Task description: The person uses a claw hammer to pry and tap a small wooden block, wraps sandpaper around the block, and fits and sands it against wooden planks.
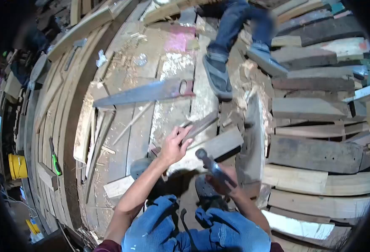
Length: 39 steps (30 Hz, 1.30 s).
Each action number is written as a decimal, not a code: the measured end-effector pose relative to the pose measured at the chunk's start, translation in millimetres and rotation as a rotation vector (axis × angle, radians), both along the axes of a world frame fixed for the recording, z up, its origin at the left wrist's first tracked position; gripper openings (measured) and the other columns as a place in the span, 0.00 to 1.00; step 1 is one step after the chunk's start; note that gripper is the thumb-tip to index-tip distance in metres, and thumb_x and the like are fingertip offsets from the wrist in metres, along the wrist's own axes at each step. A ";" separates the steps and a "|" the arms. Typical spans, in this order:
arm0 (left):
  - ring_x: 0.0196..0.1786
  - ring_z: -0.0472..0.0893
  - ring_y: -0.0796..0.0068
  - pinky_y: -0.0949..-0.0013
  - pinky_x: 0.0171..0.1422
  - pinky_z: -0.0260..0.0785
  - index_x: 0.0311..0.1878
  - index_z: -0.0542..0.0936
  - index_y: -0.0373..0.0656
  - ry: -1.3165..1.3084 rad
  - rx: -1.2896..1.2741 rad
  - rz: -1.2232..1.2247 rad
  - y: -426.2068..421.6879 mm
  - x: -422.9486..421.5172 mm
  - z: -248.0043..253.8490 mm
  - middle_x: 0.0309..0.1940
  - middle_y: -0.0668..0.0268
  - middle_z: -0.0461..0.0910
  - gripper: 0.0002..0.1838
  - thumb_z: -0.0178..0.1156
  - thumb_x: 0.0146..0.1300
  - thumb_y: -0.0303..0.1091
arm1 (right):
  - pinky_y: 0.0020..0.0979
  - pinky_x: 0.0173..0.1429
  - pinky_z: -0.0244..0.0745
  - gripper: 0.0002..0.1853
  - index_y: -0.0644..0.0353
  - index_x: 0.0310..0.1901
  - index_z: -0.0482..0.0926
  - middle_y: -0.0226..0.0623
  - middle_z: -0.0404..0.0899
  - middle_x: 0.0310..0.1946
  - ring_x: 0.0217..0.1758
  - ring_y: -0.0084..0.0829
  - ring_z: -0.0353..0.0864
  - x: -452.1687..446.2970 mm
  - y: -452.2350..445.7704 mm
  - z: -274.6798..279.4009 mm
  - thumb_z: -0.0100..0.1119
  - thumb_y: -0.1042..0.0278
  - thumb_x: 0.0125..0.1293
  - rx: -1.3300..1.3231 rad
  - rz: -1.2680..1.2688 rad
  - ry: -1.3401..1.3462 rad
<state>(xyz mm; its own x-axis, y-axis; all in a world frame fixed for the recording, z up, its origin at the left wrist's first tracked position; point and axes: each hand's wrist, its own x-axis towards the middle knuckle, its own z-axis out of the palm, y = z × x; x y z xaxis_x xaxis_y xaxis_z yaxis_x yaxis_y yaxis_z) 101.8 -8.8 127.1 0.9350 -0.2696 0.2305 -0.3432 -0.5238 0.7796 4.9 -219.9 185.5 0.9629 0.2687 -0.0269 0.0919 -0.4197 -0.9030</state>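
Observation:
My left hand is closed around the near end of a narrow, dark piece of wood, which points away to the right. Below it lies a thicker pale wooden block between my feet and the other person's. My right hand grips a hammer, its round metal face up and close to the block. Some of the fingers on that side are hidden behind the hammer, and its handle is mostly out of sight.
A handsaw lies flat ahead on the plank floor, among shavings. Another person's sandalled foot stands ahead. Stacked timber lines the right side. Long boards at left carry a green-handled tool and another hammer. A yellow bucket stands far left.

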 end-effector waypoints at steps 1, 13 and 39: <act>0.40 0.76 0.56 0.62 0.45 0.71 0.59 0.76 0.45 0.046 0.039 -0.018 -0.4 -14.9 -24.3 0.38 0.56 0.74 0.24 0.64 0.56 0.27 | 0.26 0.30 0.71 0.13 0.63 0.38 0.80 0.36 0.81 0.24 0.25 0.19 0.75 -2.3 -1.7 -2.8 0.71 0.69 0.53 0.011 -0.035 0.065; 0.35 0.79 0.52 0.52 0.37 0.74 0.55 0.77 0.51 0.113 0.482 -0.093 -3.5 -63.3 -71.6 0.35 0.54 0.72 0.23 0.62 0.52 0.36 | 0.28 0.26 0.69 0.12 0.64 0.29 0.78 0.35 0.75 0.17 0.18 0.24 0.71 -24.0 -17.8 -66.5 0.68 0.64 0.59 -0.097 -0.178 -0.008; 0.67 0.66 0.49 0.42 0.53 0.72 0.73 0.50 0.38 -0.084 0.908 -0.251 -61.2 -57.7 -116.8 0.70 0.48 0.58 0.44 0.57 0.61 0.50 | 0.28 0.24 0.60 0.10 0.66 0.40 0.77 0.32 0.68 0.16 0.19 0.19 0.63 -18.8 -25.6 -102.8 0.50 0.68 0.71 -0.199 -0.421 0.377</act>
<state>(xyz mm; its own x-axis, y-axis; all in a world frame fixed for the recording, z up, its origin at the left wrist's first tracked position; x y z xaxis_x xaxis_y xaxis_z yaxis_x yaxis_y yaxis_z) 44.1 -70.0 10.3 0.8153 -0.5700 -0.1021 -0.5647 -0.8216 0.0773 -13.8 -245.5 82.8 0.8999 -0.1787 -0.3979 -0.4301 -0.5151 -0.7414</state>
